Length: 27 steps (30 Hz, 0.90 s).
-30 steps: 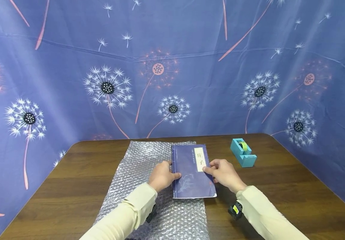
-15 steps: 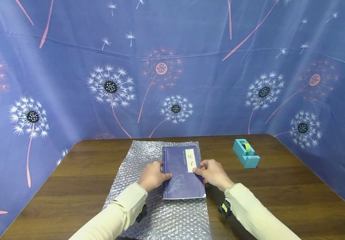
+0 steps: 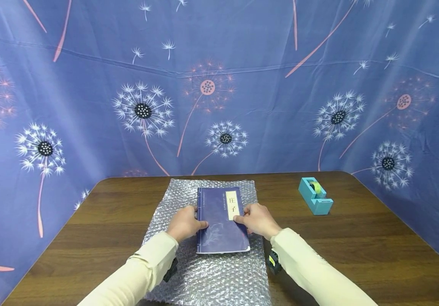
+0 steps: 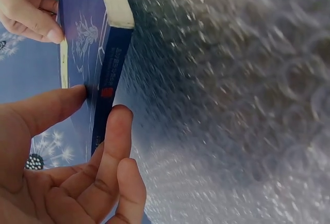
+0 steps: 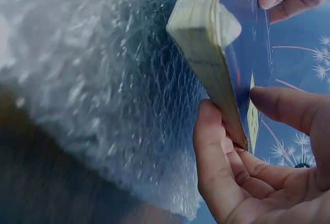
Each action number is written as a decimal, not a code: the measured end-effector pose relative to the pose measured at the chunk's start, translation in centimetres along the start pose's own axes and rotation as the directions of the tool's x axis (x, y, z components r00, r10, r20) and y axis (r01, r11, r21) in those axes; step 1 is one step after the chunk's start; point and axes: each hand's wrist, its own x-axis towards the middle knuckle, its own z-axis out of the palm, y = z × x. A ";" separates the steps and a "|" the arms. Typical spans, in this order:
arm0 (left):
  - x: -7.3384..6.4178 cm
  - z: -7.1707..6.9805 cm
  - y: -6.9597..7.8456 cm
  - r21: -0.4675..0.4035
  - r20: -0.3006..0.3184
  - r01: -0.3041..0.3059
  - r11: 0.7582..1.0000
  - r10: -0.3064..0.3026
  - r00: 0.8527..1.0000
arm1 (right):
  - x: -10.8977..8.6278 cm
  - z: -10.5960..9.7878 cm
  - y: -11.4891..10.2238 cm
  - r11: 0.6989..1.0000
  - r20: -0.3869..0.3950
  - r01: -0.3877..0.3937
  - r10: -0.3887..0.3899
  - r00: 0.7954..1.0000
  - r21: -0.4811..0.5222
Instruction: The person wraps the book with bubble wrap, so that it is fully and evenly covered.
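Note:
A blue paperback book (image 3: 217, 238) with a pale title label lies face up over a sheet of bubble wrap (image 3: 227, 280). My left hand (image 3: 183, 223) grips its bound edge, thumb on the cover and fingers against the spine (image 4: 111, 74). On the opposite side my right hand (image 3: 259, 221) pinches the page edge (image 5: 206, 59), thumb resting on the label and fingertips beneath. The wrist views show the book raised slightly at the held edges; whether it touches the wrap is hard to tell. One cover corner is bent and whitish in the right wrist view.
A turquoise tape dispenser (image 3: 315, 196) with a yellow-green roll stands at the back right of the wooden table (image 3: 357, 255). Behind the table hangs a blue dandelion-print cloth (image 3: 265, 93). The bubble wrap reaches toward the table's front.
Both hands have carried the book leftward, from partly beyond the wrap's right edge to over its middle. The head view has shifted slightly. The grip looks the same.

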 end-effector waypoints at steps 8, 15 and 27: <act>0.1 -0.2 -1.3 0.018 0.026 0.028 0.999 -0.029 0.999 | 0.7 1.2 -0.5 0.999 0.020 -0.009 0.010 1.000 -0.050; 0.2 -0.4 -1.9 0.006 0.051 0.040 0.999 -0.040 0.998 | 1.2 1.7 -1.1 0.996 0.056 -0.015 0.020 0.998 -0.082; 0.5 -0.5 -1.8 0.057 0.070 0.074 0.996 -0.078 0.995 | 1.8 2.1 -1.6 0.990 0.064 -0.051 0.060 0.996 -0.134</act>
